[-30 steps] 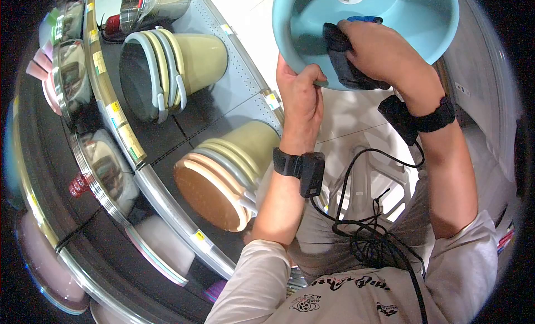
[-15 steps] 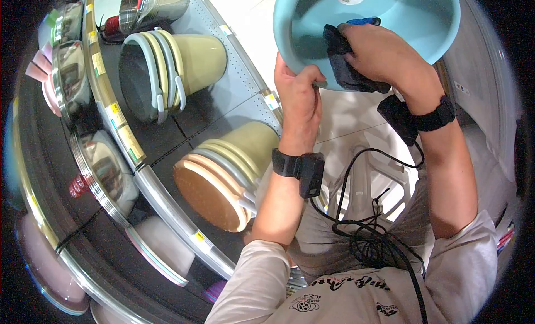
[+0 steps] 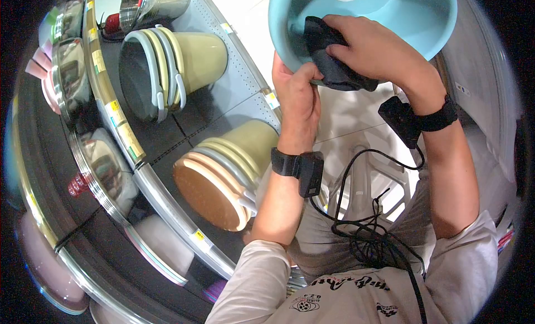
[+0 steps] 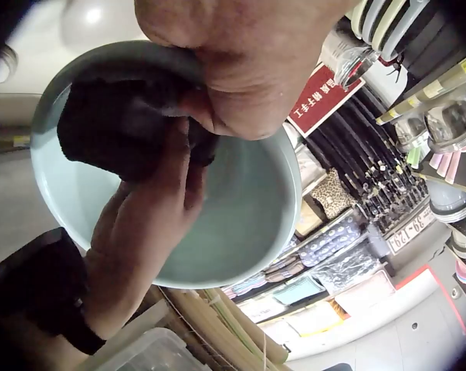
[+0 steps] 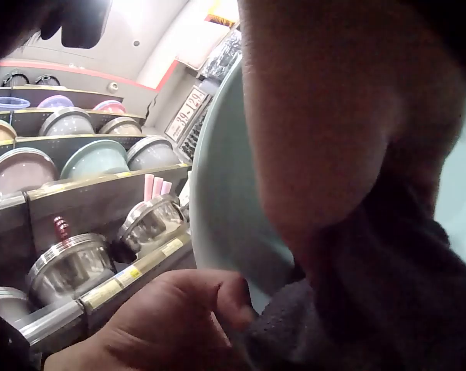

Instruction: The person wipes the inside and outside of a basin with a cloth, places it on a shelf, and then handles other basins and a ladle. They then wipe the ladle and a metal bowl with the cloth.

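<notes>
Both hands are busy and close together: my left hand (image 3: 300, 98) grips the rim of the blue tub (image 3: 440, 23), and my right hand (image 3: 379, 48) pinches a dark cloth (image 3: 329, 56). The cloth lies against the inside of the tub, near my left thumb. Past my arms, a black cord (image 3: 370, 235) hangs in loops. Off to the left, stacked buckets (image 3: 203, 56) lie on their sides on a shelf (image 3: 223, 106).

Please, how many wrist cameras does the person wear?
2. One wrist camera is near the left hand, which grips the light-blue basin; the other wrist camera is near the right hand, which holds a dark cloth.
</notes>
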The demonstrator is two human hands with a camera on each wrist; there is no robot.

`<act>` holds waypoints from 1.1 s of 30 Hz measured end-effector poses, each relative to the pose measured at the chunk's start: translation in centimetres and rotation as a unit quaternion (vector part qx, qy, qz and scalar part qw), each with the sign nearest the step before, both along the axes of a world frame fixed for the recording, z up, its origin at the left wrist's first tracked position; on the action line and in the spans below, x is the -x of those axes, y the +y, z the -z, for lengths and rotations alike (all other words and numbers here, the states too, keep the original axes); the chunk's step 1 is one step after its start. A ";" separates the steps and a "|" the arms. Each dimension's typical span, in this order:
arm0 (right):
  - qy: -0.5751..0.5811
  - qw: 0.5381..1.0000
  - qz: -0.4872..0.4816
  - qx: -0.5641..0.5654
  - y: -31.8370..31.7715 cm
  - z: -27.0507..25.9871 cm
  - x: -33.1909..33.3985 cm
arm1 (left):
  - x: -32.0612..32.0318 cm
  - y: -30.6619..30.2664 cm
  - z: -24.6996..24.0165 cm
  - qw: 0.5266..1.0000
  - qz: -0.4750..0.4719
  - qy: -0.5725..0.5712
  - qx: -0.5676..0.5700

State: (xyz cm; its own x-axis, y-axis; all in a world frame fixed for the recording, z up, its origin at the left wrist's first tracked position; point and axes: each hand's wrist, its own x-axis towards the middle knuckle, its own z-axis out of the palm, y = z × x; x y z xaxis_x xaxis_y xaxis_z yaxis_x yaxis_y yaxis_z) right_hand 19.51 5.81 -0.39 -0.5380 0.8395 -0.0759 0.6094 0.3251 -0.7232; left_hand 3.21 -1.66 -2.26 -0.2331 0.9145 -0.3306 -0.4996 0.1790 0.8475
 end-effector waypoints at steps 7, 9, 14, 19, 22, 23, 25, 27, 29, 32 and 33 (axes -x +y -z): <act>0.104 0.994 0.025 0.015 0.4 -0.3 0.9 | 0.3 0.0 -0.1 1.000 -0.004 -0.008 -0.004; 0.176 0.982 0.059 0.029 0.2 -1.2 1.3 | 0.2 0.0 -0.4 1.000 -0.010 -0.013 0.013; 0.218 0.972 0.086 -0.007 0.7 -2.8 1.1 | -0.1 0.1 -0.3 1.000 -0.006 -0.022 0.012; 0.218 0.971 0.085 0.039 0.7 -3.4 0.9 | -0.1 0.0 -0.1 1.000 -0.007 -0.025 0.015; 0.177 0.982 0.052 0.034 0.8 -2.2 1.0 | 0.0 -0.2 0.0 0.999 -0.004 -0.024 0.033; 0.169 0.984 0.042 0.034 0.8 -0.8 1.0 | 0.0 -0.2 0.0 0.999 -0.008 -0.031 0.035; 0.161 0.986 0.032 0.034 0.7 -0.3 1.0 | -0.2 -0.1 0.0 0.998 -0.011 -0.039 0.038; 0.122 0.991 0.032 0.047 0.5 -0.4 0.8 | -0.3 -0.1 0.1 0.998 -0.016 -0.049 0.024; 0.107 0.994 0.033 0.016 0.3 -0.1 0.8 | -0.3 -0.1 0.2 0.999 -0.015 -0.046 0.023; 0.075 0.997 0.029 -0.013 0.1 -0.2 0.7 | -0.3 -0.2 0.3 0.999 -0.018 -0.042 0.028; 0.059 0.998 0.025 -0.010 0.0 -0.2 0.6 | -0.3 -0.3 0.3 0.998 -0.021 -0.041 0.033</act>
